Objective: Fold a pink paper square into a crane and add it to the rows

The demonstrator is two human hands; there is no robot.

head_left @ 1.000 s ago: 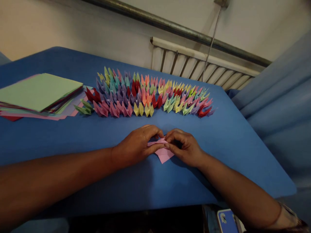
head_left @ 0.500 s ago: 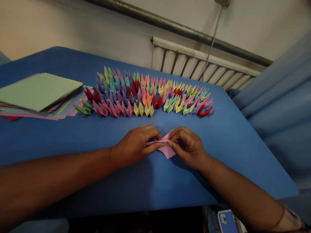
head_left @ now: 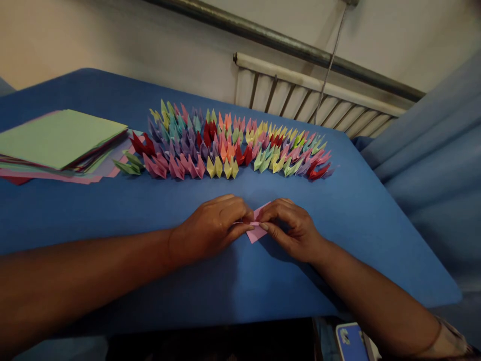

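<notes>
Between my two hands is a partly folded piece of pink origami paper (head_left: 255,234), held just above the blue table. My left hand (head_left: 216,220) pinches its left side between thumb and fingers. From the right, my right hand (head_left: 295,228) pinches the paper close to its middle fold. One pink flap points up and away, another points down toward me. The fingers hide parts of the folds. Beyond my hands stand rows of folded paper cranes (head_left: 229,169) in many colours.
A stack of coloured paper sheets (head_left: 63,138), pale green on top, lies at the left of the blue table (head_left: 158,296). Behind the table are a radiator (head_left: 278,90) and a pipe (head_left: 240,27). A blue curtain (head_left: 432,165) hangs at right. A blue-and-white object (head_left: 353,341) shows below the front edge.
My hands have come closer together on the pink paper. My left fingers have slid right toward its middle, and less of the lower flap shows.
</notes>
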